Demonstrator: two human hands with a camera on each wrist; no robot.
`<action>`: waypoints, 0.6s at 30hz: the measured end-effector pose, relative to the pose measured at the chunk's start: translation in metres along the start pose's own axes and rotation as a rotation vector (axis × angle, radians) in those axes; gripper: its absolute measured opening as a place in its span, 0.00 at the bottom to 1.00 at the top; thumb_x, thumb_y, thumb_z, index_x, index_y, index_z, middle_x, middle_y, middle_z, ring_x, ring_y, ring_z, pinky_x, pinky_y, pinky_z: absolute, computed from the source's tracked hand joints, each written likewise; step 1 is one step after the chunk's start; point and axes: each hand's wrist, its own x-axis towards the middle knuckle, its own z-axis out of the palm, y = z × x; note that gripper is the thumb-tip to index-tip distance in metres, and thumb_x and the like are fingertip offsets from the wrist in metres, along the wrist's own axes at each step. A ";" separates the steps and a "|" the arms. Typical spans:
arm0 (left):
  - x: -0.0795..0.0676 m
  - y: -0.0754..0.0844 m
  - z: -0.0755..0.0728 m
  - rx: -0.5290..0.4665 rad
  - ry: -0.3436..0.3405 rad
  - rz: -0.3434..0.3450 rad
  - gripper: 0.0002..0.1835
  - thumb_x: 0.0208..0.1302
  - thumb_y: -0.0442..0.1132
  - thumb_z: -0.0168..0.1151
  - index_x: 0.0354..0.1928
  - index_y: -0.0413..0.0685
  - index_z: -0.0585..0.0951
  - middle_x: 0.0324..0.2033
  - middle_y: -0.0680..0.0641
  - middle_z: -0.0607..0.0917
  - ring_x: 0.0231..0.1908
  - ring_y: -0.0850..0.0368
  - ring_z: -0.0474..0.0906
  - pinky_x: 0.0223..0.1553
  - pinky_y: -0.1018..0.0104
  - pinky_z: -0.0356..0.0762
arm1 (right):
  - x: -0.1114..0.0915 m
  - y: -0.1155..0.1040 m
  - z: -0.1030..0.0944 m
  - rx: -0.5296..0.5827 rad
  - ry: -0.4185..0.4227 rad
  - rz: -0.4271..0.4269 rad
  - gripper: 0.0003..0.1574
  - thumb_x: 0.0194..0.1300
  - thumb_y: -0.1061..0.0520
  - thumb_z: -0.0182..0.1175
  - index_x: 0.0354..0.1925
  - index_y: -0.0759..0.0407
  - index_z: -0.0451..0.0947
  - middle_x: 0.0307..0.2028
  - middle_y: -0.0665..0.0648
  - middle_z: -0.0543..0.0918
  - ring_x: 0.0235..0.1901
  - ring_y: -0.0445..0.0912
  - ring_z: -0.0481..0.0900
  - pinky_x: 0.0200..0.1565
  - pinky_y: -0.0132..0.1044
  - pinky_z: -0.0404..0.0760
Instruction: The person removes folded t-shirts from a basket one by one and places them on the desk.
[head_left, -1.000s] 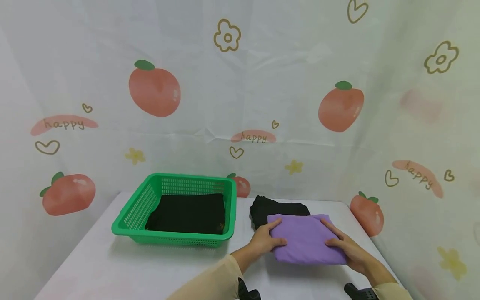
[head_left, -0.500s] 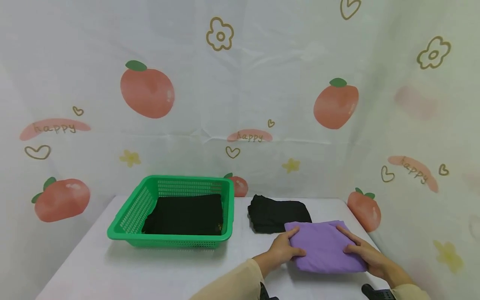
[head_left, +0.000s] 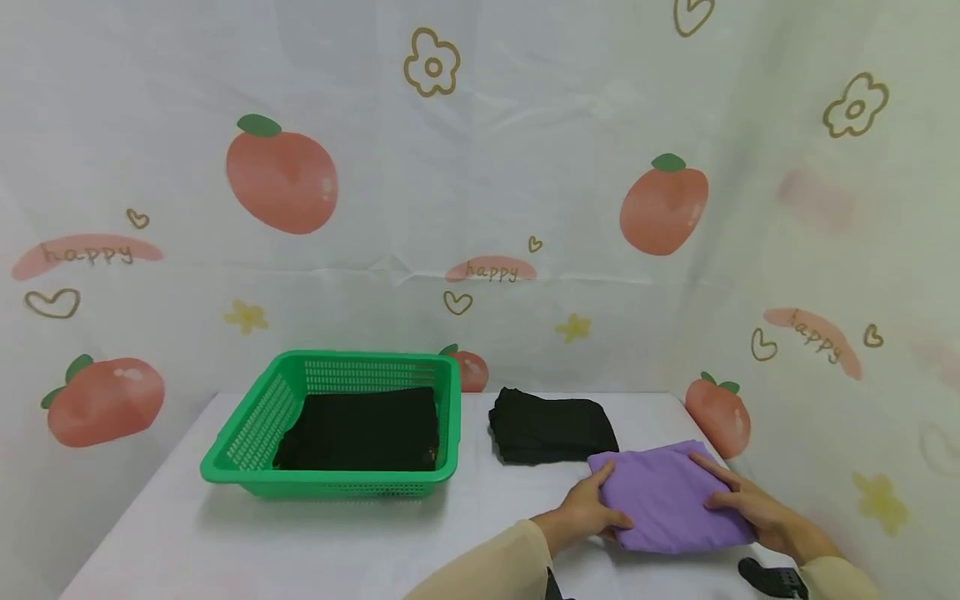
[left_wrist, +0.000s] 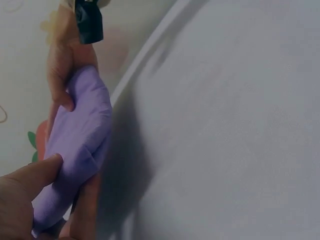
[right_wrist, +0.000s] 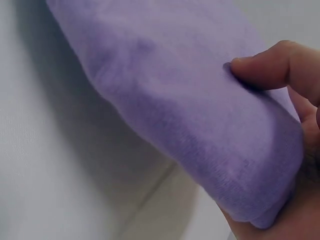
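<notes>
A folded purple cloth [head_left: 667, 504] is held between both hands near the table's right edge. My left hand [head_left: 588, 510] grips its left side, thumb on top and fingers underneath. On the opposite side my right hand [head_left: 761, 515] pinches the cloth, its thumb [right_wrist: 265, 70] pressing into the top layer in the right wrist view. The left wrist view shows the purple bundle [left_wrist: 82, 120] end-on, with thick folded layers and a shadow on the table beside it. Just behind and left of it lies a folded black cloth [head_left: 551, 429].
A green plastic basket [head_left: 330, 477] with perforated walls stands on the left of the white table [head_left: 315, 550]. Inside the basket lies folded black cloth [head_left: 363, 429]. A white printed curtain [head_left: 390, 183] hangs behind the table and along its right side.
Both hands have carried the purple cloth right and slightly toward the front, away from the black cloth it partly covered. The view has shifted a little to the right.
</notes>
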 end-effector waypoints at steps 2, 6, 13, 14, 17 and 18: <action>0.002 -0.003 0.003 0.018 0.009 0.004 0.49 0.38 0.15 0.66 0.65 0.53 0.64 0.54 0.34 0.65 0.23 0.48 0.79 0.20 0.58 0.78 | 0.000 0.004 -0.004 0.003 -0.006 0.008 0.47 0.59 0.66 0.52 0.69 0.44 0.42 0.65 0.66 0.22 0.62 0.61 0.28 0.56 0.51 0.49; 0.006 -0.009 0.009 0.030 0.027 -0.001 0.48 0.37 0.15 0.66 0.64 0.54 0.66 0.53 0.34 0.67 0.22 0.48 0.79 0.19 0.59 0.78 | -0.001 0.010 -0.008 -0.021 -0.016 0.024 0.48 0.58 0.65 0.52 0.69 0.47 0.40 0.65 0.69 0.24 0.62 0.61 0.32 0.48 0.38 0.56; 0.015 -0.013 0.015 0.000 0.050 -0.026 0.47 0.37 0.13 0.64 0.63 0.53 0.67 0.55 0.34 0.65 0.25 0.46 0.79 0.20 0.58 0.78 | -0.001 0.012 -0.016 0.015 -0.020 0.004 0.50 0.56 0.69 0.51 0.69 0.49 0.39 0.64 0.68 0.19 0.61 0.61 0.24 0.56 0.57 0.34; 0.016 -0.014 0.015 -0.002 0.053 -0.028 0.47 0.38 0.13 0.64 0.63 0.53 0.67 0.56 0.34 0.65 0.25 0.47 0.79 0.21 0.58 0.78 | -0.001 0.012 -0.017 0.013 -0.020 -0.003 0.50 0.55 0.69 0.51 0.69 0.50 0.38 0.64 0.68 0.19 0.61 0.61 0.23 0.56 0.57 0.33; 0.020 -0.017 0.015 0.013 0.061 -0.025 0.46 0.38 0.14 0.64 0.63 0.52 0.67 0.56 0.35 0.66 0.25 0.47 0.79 0.20 0.58 0.78 | 0.002 0.013 -0.020 0.002 -0.020 -0.027 0.51 0.53 0.70 0.52 0.69 0.53 0.38 0.63 0.68 0.18 0.61 0.61 0.22 0.55 0.58 0.30; 0.021 -0.017 0.014 0.019 0.066 -0.023 0.46 0.38 0.14 0.65 0.63 0.52 0.67 0.55 0.35 0.66 0.25 0.48 0.79 0.20 0.59 0.78 | 0.004 0.013 -0.020 -0.001 -0.016 -0.028 0.51 0.53 0.70 0.52 0.69 0.53 0.38 0.64 0.68 0.18 0.61 0.61 0.22 0.55 0.58 0.30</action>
